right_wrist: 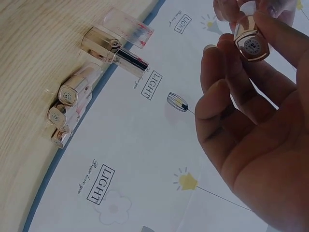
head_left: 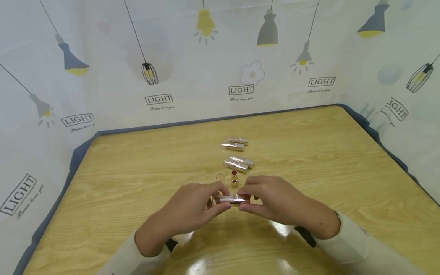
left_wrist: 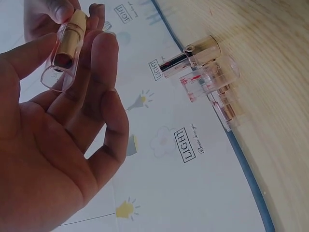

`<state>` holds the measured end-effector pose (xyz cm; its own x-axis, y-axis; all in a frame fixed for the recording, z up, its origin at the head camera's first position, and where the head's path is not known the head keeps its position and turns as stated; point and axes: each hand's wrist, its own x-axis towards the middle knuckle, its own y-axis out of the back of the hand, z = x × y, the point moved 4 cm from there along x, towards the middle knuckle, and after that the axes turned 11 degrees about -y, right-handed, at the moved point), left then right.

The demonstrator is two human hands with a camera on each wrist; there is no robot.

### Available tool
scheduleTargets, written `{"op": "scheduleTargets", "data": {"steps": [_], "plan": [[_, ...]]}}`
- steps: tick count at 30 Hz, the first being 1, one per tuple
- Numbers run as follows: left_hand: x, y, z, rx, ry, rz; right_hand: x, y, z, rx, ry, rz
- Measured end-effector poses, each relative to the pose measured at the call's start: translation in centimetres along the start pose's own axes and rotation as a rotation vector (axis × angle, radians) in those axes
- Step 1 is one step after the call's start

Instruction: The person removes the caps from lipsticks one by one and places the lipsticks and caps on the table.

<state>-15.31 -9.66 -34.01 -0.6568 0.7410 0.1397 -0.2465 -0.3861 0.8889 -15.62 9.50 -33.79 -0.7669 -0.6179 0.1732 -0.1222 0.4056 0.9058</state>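
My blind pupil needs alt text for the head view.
Left hand and right hand hold a clear-and-gold lipstick tube over a wood-grain table. Beyond it, an uncapped red lipstick in a gold case stands upright; four shiny tubes lie behind.

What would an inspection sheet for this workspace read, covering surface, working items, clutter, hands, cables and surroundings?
Surface: wood-grain table, glare patches along the near side.
Job's things: held lipstick; uncapped red lipstick standing, loose clear cap beside it; four more lipsticks lying beyond.
Clutter: nothing seen.
Hands: left hand pinches the held lipstick's clear cover; right hand grips its gold base.
Cables: nothing seen.
Surroundings: white backdrop printed with hanging lamps and "LIGHT" lettering.
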Motion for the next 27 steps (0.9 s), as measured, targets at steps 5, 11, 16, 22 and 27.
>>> {"op": "scheduleTargets", "data": {"steps": [5, 11, 16, 22, 27], "plan": [[-0.1, 0.1, -0.1, 0.009, 0.009, -0.005, 0.0, 0.2, 0.0, -0.015, -0.018, 0.0], [-0.8, 0.6, -1.0, 0.025, 0.109, -0.024, -0.1, 0.3, 0.8, -0.065, -0.078, 0.002], [-0.8, 1.1, -1.3, 0.031, 0.114, 0.034, 0.0, 0.3, 1.3, -0.057, -0.088, 0.015], [-0.7, 1.7, -1.2, 0.088, 0.066, 0.141, 0.1, 0.3, 2.3, -0.029, -0.092, 0.03], [-0.7, 1.9, -1.2, 0.09, 0.061, 0.184, 0.3, 0.2, 2.9, -0.027, -0.116, 0.025]]}}
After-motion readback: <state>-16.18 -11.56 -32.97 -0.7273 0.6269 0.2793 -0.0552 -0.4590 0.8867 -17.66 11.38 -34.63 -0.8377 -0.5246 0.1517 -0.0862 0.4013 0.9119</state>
